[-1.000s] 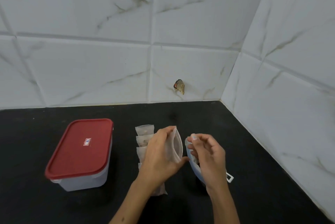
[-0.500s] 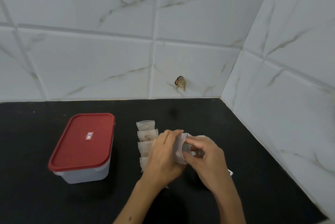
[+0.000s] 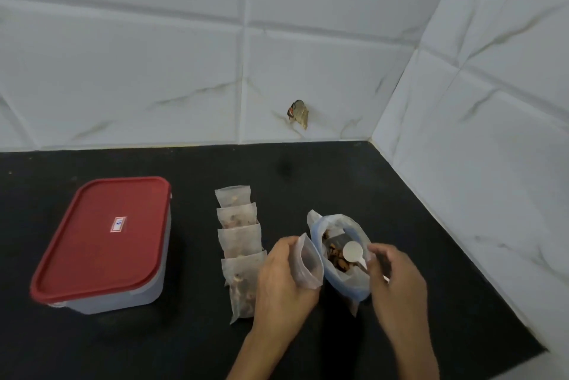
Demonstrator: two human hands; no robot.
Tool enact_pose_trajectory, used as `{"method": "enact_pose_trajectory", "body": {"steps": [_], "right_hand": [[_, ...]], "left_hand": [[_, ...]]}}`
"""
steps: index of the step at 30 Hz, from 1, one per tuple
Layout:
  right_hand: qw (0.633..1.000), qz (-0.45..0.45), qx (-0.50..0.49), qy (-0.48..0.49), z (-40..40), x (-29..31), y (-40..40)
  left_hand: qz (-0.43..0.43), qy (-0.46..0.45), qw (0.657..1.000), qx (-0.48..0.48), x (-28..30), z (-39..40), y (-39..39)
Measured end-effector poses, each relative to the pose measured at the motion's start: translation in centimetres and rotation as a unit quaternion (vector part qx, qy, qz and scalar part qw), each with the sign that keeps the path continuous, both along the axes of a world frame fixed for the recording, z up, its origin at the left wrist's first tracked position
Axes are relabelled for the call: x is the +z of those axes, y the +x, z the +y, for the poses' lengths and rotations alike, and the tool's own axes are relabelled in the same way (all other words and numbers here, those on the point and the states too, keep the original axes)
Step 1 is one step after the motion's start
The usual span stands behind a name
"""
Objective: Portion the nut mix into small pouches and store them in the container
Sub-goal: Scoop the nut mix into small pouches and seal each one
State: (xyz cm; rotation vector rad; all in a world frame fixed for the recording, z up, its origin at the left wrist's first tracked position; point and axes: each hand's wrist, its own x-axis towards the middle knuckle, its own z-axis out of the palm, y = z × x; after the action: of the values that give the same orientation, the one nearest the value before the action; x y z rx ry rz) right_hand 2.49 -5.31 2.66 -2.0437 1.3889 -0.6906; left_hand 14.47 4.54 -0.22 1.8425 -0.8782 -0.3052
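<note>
My left hand grips a small translucent pouch, held upright with its mouth spread. Just right of it stands the big clear bag of nut mix, its top wide and brown nuts showing inside. My right hand pinches the handle of a white scoop, whose bowl sits over the nuts in the bag. Several filled pouches lie overlapping in a row to the left of my left hand. A clear container with a red lid stands closed at the left.
The black countertop ends at white marble-look tiled walls behind and to the right, which meet in a corner. A small brownish scrap sticks to the back wall low down.
My hands, together on the pouch before, have parted. The left now holds the pouch alone with its mouth spread. The right has moved to the nut bag and taken the white scoop.
</note>
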Motion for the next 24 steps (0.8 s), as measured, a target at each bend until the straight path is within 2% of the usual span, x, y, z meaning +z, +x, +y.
{"method": "enact_pose_trajectory", "body": {"steps": [3, 6, 10, 15, 19, 24], "right_hand": [[0.992, 0.114, -0.041, 0.032, -1.7, -0.5, 0.2], [0.978, 0.186, -0.027, 0.088, -2.9, -0.6, 0.3], [0.967, 0.215, -0.023, 0.135, -4.0, -0.7, 0.3], [0.963, 0.239, -0.004, 0.123, -4.6, -0.6, -0.2], [0.975, 0.201, 0.008, 0.095, -5.4, -0.1, -0.7], [0.963, 0.077, 0.012, 0.257, -6.7, -1.4, -1.3]], "left_hand": [[0.050, 0.007, 0.998, 0.027, -0.2, -0.9, -0.4], [0.072, 0.043, 0.996, 0.024, -0.3, -1.9, -0.8], [0.091, 0.063, 0.992, 0.054, -0.8, -3.0, -1.2], [0.151, 0.097, 0.981, 0.069, -1.2, -4.0, -1.8], [0.215, 0.109, 0.966, 0.097, -1.4, -4.7, -2.0], [0.315, 0.106, 0.935, 0.126, -2.0, -5.1, -2.5]]}}
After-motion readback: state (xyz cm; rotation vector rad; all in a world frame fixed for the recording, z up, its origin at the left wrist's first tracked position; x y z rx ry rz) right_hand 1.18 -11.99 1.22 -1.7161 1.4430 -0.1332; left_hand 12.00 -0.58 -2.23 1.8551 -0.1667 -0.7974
